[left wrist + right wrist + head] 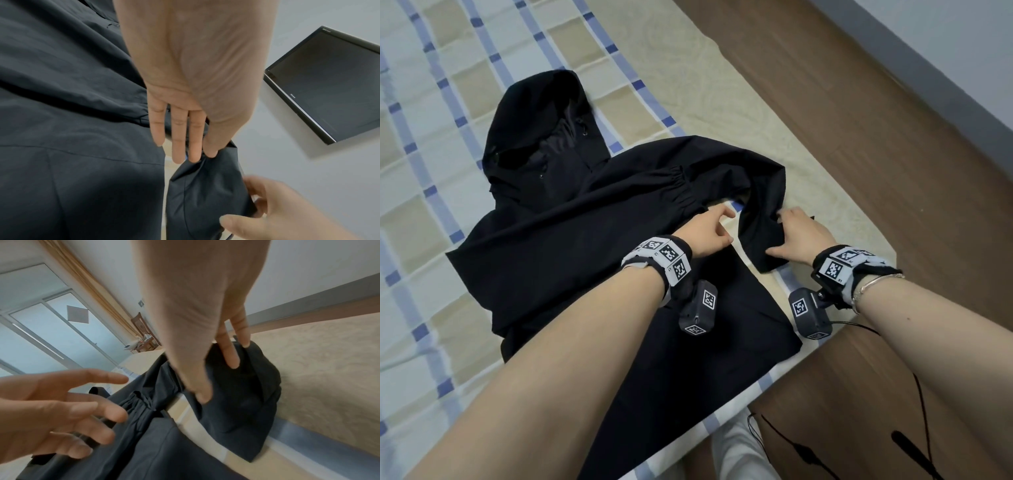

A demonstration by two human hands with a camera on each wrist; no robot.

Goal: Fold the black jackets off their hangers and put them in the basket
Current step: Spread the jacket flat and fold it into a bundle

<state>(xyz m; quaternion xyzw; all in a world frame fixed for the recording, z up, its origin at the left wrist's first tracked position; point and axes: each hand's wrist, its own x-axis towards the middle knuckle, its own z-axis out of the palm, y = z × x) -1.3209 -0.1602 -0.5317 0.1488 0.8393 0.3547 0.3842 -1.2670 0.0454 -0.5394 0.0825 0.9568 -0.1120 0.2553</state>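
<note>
The black hooded fabric jacket (571, 219) lies flat on the checked blue-and-beige bed sheet (424, 113), hood away from the fingers. The right hand (803, 236) pinches the bent black sleeve (763, 222) between thumb and fingers. Just beside it, the left hand (705, 233) hovers over the jacket body with fingers loosely spread, holding nothing.

One black jacket (599, 240) on the bed (431, 102), spread out near its right edge. Two hands in play: left hand (705, 233), right hand (801, 240). Two wrist cameras (698, 310), one per arm. One dark monitor (329, 84) on the wall.
</note>
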